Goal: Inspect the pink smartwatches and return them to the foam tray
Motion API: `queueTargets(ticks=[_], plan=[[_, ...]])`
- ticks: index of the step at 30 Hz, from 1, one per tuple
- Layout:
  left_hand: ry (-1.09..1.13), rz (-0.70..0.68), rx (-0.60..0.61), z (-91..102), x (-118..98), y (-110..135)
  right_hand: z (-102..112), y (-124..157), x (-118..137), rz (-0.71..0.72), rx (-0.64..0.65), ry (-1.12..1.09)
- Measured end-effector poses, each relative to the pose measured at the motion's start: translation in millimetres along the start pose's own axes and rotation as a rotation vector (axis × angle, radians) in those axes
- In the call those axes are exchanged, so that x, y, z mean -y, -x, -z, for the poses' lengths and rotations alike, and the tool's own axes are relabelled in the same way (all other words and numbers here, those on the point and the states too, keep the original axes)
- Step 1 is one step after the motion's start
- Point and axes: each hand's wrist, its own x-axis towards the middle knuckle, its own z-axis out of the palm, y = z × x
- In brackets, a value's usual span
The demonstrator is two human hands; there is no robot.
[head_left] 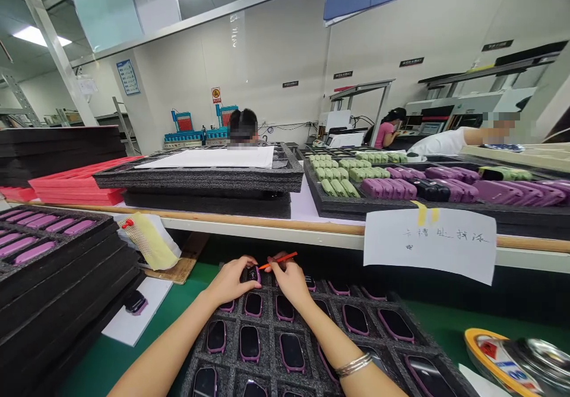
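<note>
Over the far rows of a dark grey foam tray [267, 321], my left hand [232, 279] is closed on a purple-framed smartwatch [253, 274] with a lit dark screen. My right hand [290, 283] grips a thin orange-red pen-like stick [281, 260], its tip close to the watch's edge. Whether the tip touches the watch, I cannot tell. More purple-framed watches [293, 351] lie face up in the tray's compartments below my hands and forearms.
A shelf edge [267, 225] runs just beyond my hands, bearing foam trays [200, 178] and green and purple cases [387, 188]. At left, stacked black foam [66, 290] stands beside a lone watch [136, 302]. A round metal-topped container [512, 355] sits at right. Other people work behind.
</note>
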Motion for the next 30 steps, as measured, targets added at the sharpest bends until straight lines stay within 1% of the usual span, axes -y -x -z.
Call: queueTargets(ticks=[6, 12, 17, 20, 24, 27, 30], plan=[[0.034, 0.051, -0.021, -3.2, 1, 1, 0, 1, 0, 0.012, 0.015, 0.032], [0.027, 0.056, -0.027, -4.8, 2, 2, 0, 3, 1, 0.035, 0.035, 0.06], [-0.007, 0.044, -0.018, -6.8, 5, 2, -2, 2, 4, 0.043, 0.017, 0.07], [-0.041, 0.02, 0.003, -4.1, 4, 1, 11, -2, 3, 0.027, -0.041, 0.077], [-0.095, -0.044, 0.035, -4.1, -9, -7, 45, -2, -10, -0.019, -0.195, 0.093], [-0.134, -0.131, 0.094, -15.2, -27, -21, 64, 3, -21, -0.046, -0.279, 0.099], [-0.194, -0.194, 0.153, -29.5, -42, -35, 69, 5, -27, -0.044, -0.303, 0.088]])
